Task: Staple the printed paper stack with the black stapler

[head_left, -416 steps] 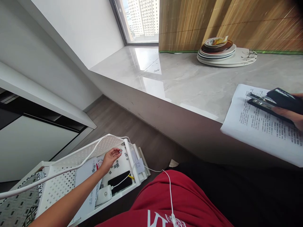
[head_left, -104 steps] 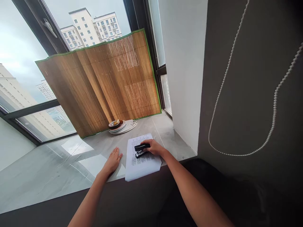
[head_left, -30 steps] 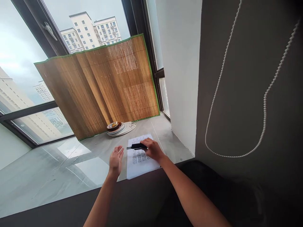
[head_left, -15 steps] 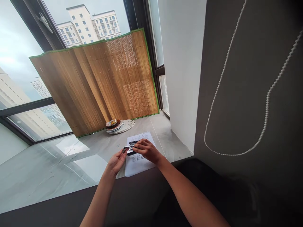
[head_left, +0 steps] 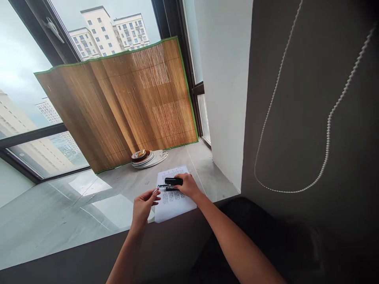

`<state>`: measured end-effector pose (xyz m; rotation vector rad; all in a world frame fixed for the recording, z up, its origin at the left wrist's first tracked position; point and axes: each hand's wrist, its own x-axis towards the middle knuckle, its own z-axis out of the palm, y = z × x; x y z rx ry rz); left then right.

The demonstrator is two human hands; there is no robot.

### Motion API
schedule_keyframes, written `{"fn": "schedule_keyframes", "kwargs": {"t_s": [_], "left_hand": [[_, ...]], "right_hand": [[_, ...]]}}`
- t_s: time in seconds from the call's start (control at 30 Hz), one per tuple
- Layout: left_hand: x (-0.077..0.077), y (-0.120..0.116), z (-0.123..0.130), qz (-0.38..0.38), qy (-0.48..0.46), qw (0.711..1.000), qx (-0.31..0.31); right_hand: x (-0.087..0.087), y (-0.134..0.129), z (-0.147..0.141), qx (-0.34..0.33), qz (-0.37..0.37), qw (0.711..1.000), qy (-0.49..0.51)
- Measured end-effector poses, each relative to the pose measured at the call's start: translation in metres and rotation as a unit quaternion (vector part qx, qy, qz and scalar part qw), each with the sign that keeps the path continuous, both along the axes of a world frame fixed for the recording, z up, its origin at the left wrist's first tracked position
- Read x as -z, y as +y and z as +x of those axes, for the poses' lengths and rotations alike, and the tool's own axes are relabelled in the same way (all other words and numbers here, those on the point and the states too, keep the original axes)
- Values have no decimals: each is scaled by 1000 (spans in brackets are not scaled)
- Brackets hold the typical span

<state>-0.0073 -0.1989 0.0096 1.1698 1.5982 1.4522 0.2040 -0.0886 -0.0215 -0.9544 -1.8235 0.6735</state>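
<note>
Closest to me, a bare left hand (head_left: 144,203) comes in over the sill's edge, its thumb and fingertips pinching a small pale sliver (head_left: 155,191) — perhaps a strip of staples, though it is too tiny to be sure. Just beside it the right hand (head_left: 188,185) has its grip closed round the rear of a black stapler (head_left: 173,181), which sits spread open, its metal tray pointing at the left fingertips. Whether tray and fingertips touch, I can't tell from here.

I'd call the work about midway: the stapler is already opened up, the sliver is out at the fingertips and not seated in the tray, and the black top is not closed down. Left over, by my reading, are the sliver, the open top and the printed sheets (head_left: 169,207) under the stapler. I see no staple in those pages, but the hands cover part of them.

The sheets lie flat on the grey stone windowsill (head_left: 74,225), near its front edge. Past them stands a stack of plates (head_left: 145,161) on a white oval platter (head_left: 162,156), then a green-edged bamboo mat (head_left: 142,98) propped against the window — and pale apartment towers (head_left: 102,31) outside.
</note>
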Motion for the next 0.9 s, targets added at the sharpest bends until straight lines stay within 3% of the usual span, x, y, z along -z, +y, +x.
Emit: {"fn": "schedule_keyframes", "kwargs": {"t_s": [0.07, 0.13, 0.23, 0.37, 0.6, 0.7, 0.77, 0.83, 0.9], "left_hand": [[-7, -3, 6, -16, 17, 1000, 17], [-14, -4, 9, -42, 4, 997, 63], [-21, -4, 12, -72, -69, 982, 160], [-23, -2, 13, -105, -133, 961, 216], [-33, -4, 28, -107, -105, 966, 213], [-36, -2, 30, -85, -86, 972, 200], [-33, 5, 20, -49, -48, 985, 157], [-22, 18, 0, 7, 43, 997, 60], [-5, 35, -26, 37, 199, 978, -56]], "right_hand": [[-7, -4, 3, -46, 76, 996, 25], [-15, -11, 4, -150, 139, 977, 54], [-22, -22, 2, -280, 154, 943, 94], [-26, -29, 1, -274, 154, 942, 119], [-28, -29, 1, -301, 228, 915, 141], [-30, -22, 3, -259, 225, 925, 166], [-30, -9, 13, -179, 197, 947, 180], [-28, 11, 31, -39, 133, 978, 154], [-23, 33, 51, 136, 27, 989, 43]]}}
